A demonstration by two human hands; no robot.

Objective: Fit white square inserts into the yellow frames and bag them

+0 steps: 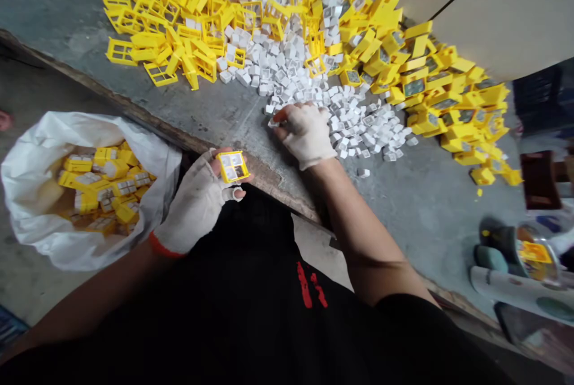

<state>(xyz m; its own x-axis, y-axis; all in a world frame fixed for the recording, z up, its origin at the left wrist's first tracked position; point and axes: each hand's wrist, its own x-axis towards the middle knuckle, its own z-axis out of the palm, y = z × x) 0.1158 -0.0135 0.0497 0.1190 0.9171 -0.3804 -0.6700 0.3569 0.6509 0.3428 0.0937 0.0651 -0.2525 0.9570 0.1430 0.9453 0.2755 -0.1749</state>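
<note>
My left hand (195, 202), in a worn white glove, pinches a small yellow frame (232, 166) filled with white square inserts, held over the table's front edge. My right hand (305, 131), also gloved, rests with curled fingers on the near edge of a heap of small white square pieces (354, 122), fingertips closed on one or more of them. Behind lie piles of empty yellow frames (179, 26) and filled yellow frames (448, 98).
A white plastic sack (147, 152) at lower left holds several filled yellow frames. The grey table (426, 193) has a worn wooden front edge. Cardboard sheets (502, 8) lie at top right. Tape rolls and oddments (529, 253) sit at the right.
</note>
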